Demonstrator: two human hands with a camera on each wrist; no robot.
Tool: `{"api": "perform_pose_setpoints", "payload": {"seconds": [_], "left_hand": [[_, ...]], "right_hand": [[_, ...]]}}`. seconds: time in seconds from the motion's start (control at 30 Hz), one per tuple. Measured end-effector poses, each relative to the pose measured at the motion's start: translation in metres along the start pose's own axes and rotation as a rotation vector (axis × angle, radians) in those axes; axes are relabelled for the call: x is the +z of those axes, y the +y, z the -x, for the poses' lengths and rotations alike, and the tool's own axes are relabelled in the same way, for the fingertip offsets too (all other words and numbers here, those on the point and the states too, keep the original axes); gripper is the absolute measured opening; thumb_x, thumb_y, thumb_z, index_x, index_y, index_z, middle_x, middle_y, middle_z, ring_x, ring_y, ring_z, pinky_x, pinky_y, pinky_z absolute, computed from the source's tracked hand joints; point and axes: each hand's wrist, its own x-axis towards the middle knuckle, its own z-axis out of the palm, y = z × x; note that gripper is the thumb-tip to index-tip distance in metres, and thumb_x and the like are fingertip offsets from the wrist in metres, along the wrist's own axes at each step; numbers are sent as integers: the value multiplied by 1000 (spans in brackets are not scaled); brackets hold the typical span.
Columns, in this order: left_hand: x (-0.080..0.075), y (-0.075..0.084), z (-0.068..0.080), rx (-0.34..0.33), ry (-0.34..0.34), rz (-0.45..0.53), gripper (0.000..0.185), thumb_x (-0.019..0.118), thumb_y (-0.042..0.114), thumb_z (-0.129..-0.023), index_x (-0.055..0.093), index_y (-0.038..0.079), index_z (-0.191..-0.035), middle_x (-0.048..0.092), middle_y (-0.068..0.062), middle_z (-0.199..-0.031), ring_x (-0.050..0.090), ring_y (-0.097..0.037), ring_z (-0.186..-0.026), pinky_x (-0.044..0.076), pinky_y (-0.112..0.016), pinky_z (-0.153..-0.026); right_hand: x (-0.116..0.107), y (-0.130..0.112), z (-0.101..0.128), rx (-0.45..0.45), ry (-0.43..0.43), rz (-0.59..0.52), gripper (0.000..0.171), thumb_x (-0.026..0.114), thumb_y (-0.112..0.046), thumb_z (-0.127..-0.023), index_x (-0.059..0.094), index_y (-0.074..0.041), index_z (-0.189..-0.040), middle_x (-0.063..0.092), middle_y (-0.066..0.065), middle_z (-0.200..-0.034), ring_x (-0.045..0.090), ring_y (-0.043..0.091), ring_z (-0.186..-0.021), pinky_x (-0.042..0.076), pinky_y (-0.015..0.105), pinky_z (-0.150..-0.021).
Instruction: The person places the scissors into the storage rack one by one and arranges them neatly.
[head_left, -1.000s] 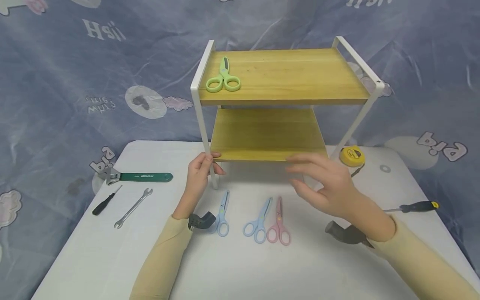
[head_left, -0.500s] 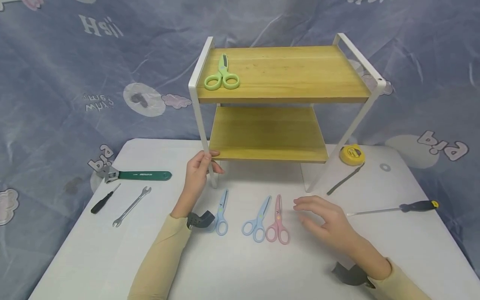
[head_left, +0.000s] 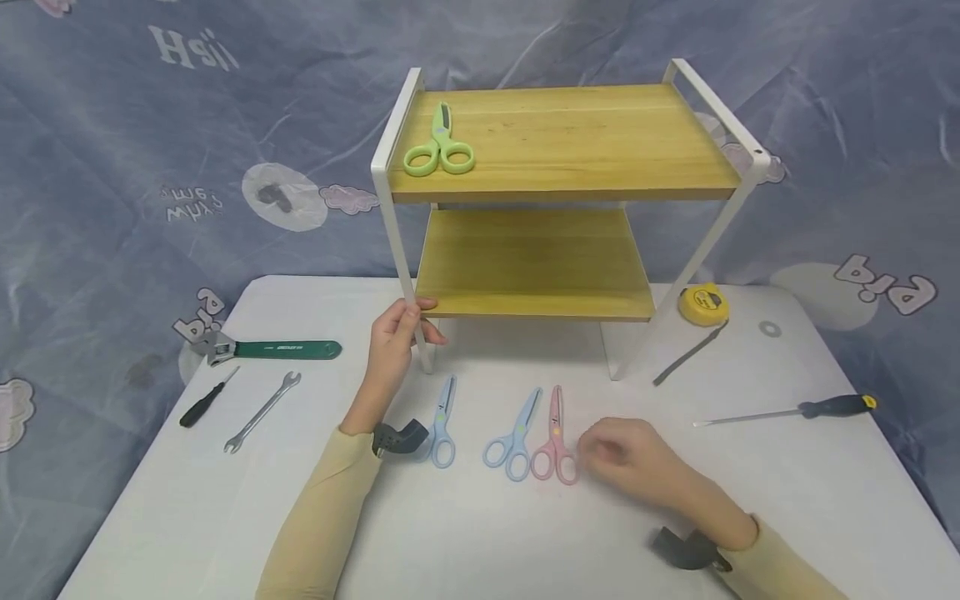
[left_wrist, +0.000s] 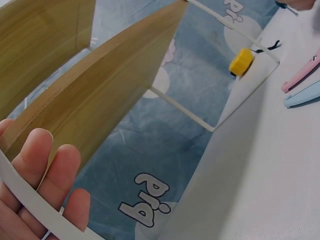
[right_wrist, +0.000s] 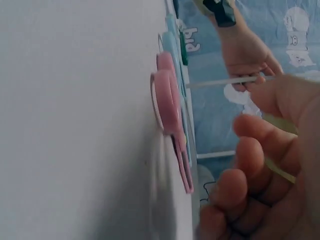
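One white desk [head_left: 187, 533] carries a two-tier rack of wooden boards in a white metal frame [head_left: 555, 192]. The left hand [head_left: 393, 337] is clamped round its near-left leg. Four plastic scissors: a green pair [head_left: 438, 146] on the top board, two blue pairs [head_left: 442, 421] [head_left: 513, 437] and a pink pair [head_left: 555, 437] on the desk. The right hand [head_left: 622, 458], fingers loosely curled and holding nothing, has dropped from the rack to just right of the pink pair's loops.

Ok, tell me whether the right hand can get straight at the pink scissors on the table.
Probably yes. The right hand hovers just beside the pink scissors, fingers curled and holding nothing, and nothing lies between them. The blue scissors lie on their far side, out of the way.
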Motion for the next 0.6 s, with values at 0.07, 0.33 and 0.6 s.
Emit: {"api": "perform_pose_setpoints", "payload": {"seconds": [0.07,0.33,0.6], "left_hand": [[1,0,1,-5,0,3,62,49,45,-107,57,-16,-117,68,13,-65,71,-3,-68,59,-22,-79],[1,0,0,-7,-8,-6,54,46,37,-109,58,-15,-117,67,14,-66,71,-3,-67,59,-22,-78],[0,2,0,-8,-3,7,49,45,31,-110,57,-16,-116,67,11,-65,71,-3,-68,59,-23,-78]], "right_hand": [[0,2,3,87,-110,27,15,81,-17,-80,72,-26,-87,56,-20,-67,47,-6,-66,43,18,-60],[5,-2,5,189,-317,186,21,85,-36,-76,67,-31,-82,42,-23,-58,37,-6,-56,36,17,-57],[14,2,5,103,-214,242,25,86,-29,-77,65,-29,-91,46,-22,-65,36,-8,-61,35,15,-57]]}}
